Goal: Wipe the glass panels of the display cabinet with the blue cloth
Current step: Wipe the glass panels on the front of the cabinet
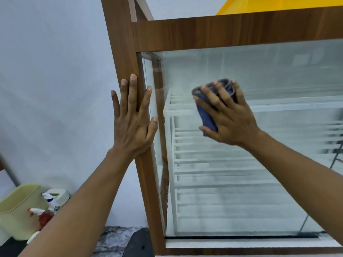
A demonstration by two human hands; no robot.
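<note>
Blue cloth (206, 115), wadded, task item. Held under the right hand (228, 117): fingers (213, 101) splayed and bent over the wad, thumb beneath it, pressing it to the front glass panel (259, 164) in its upper left area.

Left hand (131, 121): fingers straight, holding nothing, palm flat on the wooden corner post (122, 52). Its forefinger and thumb lie over the post's edge on or just above the side glass panel (150, 101); contact cannot be confirmed.

Behind the glass: white rack shelves (213, 160). Far left, low, well apart from the cabinet: two spray bottles (48, 199) beside a pale green bin (16, 210).

Risks, as judged:
- Right fingertips reach the wad's edge, so bare skin may drag on the glass and smear it.
- The left thumb and forefinger may print the side panel, which would then need its own pass.
- The bunched cloth gives a small contact patch, so streaks and missed strips are likely along the frame edges and corners.
- The lower part of the front panel looks hazy and probably unwiped, and it could be skipped.
- A hard push on the panel could flex the glass or shift the cabinet if the bracing hand lifts.
</note>
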